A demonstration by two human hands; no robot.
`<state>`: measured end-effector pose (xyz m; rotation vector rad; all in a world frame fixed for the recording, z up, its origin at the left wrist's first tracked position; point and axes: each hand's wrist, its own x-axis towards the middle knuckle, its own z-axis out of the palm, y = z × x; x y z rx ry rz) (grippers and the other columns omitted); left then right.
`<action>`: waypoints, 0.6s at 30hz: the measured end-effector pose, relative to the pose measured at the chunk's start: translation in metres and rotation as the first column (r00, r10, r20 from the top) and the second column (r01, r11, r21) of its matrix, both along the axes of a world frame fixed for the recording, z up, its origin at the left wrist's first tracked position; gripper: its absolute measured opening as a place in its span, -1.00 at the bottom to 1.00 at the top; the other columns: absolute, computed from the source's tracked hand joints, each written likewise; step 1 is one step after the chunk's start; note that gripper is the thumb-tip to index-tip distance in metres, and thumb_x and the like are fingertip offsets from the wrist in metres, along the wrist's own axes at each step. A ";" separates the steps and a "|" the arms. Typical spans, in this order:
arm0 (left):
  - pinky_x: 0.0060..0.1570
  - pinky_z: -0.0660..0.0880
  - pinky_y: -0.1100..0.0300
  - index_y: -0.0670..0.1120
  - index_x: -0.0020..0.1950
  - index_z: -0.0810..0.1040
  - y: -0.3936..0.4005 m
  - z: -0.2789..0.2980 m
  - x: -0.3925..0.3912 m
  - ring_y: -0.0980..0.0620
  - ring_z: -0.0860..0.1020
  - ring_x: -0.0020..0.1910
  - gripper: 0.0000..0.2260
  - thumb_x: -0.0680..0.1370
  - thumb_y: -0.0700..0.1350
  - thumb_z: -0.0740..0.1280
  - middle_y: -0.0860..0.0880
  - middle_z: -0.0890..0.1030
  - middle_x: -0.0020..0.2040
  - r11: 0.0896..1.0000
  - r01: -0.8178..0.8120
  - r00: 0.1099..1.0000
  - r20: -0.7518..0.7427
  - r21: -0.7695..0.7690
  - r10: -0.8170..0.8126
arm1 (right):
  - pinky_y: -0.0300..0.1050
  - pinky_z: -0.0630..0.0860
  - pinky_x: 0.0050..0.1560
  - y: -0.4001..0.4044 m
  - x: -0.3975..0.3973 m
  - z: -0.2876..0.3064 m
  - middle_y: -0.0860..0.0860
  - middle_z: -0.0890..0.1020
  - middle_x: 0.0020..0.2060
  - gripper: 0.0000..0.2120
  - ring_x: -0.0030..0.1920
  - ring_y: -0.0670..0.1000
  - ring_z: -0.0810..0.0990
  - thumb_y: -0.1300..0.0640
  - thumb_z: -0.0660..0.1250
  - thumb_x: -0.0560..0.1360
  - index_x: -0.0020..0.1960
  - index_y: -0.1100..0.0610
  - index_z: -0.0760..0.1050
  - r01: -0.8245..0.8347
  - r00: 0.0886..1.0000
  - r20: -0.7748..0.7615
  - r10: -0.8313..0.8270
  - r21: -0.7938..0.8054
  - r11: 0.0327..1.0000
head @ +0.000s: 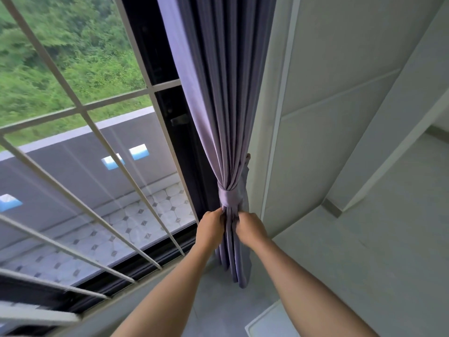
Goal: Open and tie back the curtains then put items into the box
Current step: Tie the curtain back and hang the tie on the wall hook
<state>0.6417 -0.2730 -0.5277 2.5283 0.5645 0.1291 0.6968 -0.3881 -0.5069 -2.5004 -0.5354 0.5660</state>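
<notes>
1. Purple curtain (pixel 218 98) gathered into a tight bundle at the right edge of the window, hard against the white wall (pixel 315 117); top cut off by the frame.
2. Tie-back band (pixel 229 196) wrapped round the bundle, knotted on the front; far side of the band hidden behind the folds.
3. Left hand (pixel 211 228) just below the band, fingers curled into the left side of the hanging folds, gripping the cloth; fingertips buried in fabric, not visible.
4. Right hand (pixel 250 227) right beside it, also clenched on the folds from the right; thumb and fingertips tucked out of sight.
5. Narrow strip of curtain showing between the two hands, lower folds hanging down to the floor (pixel 218 307).
6. Small dark shape at the curtain's right edge above the band, possibly a hook; too small to tell.
7. White window bars (pixel 80 110) running across the glass on the left, greenery and a tiled ledge outside, slightly blurred.
8. Open floor below and right of the forearms; white object (pixel 267 322) at the bottom edge cut off, unidentifiable.
9. No box in view.
</notes>
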 end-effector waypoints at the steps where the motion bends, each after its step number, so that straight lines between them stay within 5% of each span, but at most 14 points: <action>1: -0.39 0.17 0.11 -0.06 -0.26 0.36 0.001 -0.001 -0.001 -0.10 0.34 -0.31 -0.79 0.57 -0.23 0.12 -0.14 0.49 -0.31 0.999 0.002 1.000 -0.019 0.035 -0.002 | -0.10 0.38 -0.17 0.000 -0.003 -0.002 0.20 0.62 0.03 -0.76 0.01 0.24 0.59 0.16 0.08 0.60 0.18 0.16 0.45 -0.009 1.000 0.012 0.009 -0.022 1.000; 5: -0.34 0.26 0.11 -0.12 -0.11 0.50 0.006 -0.003 0.000 -0.14 0.43 -0.26 -0.84 0.56 -0.22 0.14 -0.15 0.55 -0.23 0.995 0.013 0.998 -0.061 0.104 -0.007 | -0.07 0.41 -0.11 0.004 -0.008 -0.005 0.17 0.61 0.06 -0.73 0.05 0.22 0.59 0.11 0.05 0.63 0.19 0.14 0.46 -0.013 0.999 0.031 0.016 -0.100 0.995; 10: -0.34 0.34 0.04 -0.12 -0.18 0.44 0.015 -0.010 -0.019 -0.16 0.44 -0.24 -0.87 0.53 -0.25 0.16 -0.16 0.57 -0.23 0.997 0.049 0.989 -0.145 0.066 -0.039 | -0.05 0.46 0.00 0.002 -0.021 -0.022 0.16 0.58 0.14 -0.64 0.12 0.21 0.57 0.01 0.02 0.64 0.20 0.15 0.50 -0.038 0.997 -0.071 0.020 -0.255 0.966; 14: -0.34 0.22 0.09 -0.13 -0.26 0.34 0.030 -0.027 -0.066 -0.23 0.48 -0.18 -0.81 0.56 -0.19 0.17 -0.21 0.54 -0.25 0.998 -0.054 0.991 -0.121 -0.034 0.050 | -0.02 0.45 0.18 0.017 -0.041 -0.034 0.18 0.53 0.26 -0.57 0.23 0.19 0.52 -0.08 0.06 0.63 0.29 0.17 0.46 -0.097 0.991 -0.121 0.063 -0.299 0.949; 18: -0.07 0.52 0.05 -0.07 -0.03 0.56 0.065 -0.036 -0.124 -0.10 0.58 -0.01 -0.80 0.61 -0.02 0.19 -0.06 0.66 -0.08 0.977 -0.207 0.972 -0.126 -0.055 0.198 | -0.01 0.42 0.22 0.064 -0.070 -0.032 0.22 0.50 0.28 -0.55 0.27 0.20 0.49 -0.10 0.08 0.62 0.31 0.20 0.45 -0.252 0.967 -0.114 0.227 -0.306 0.918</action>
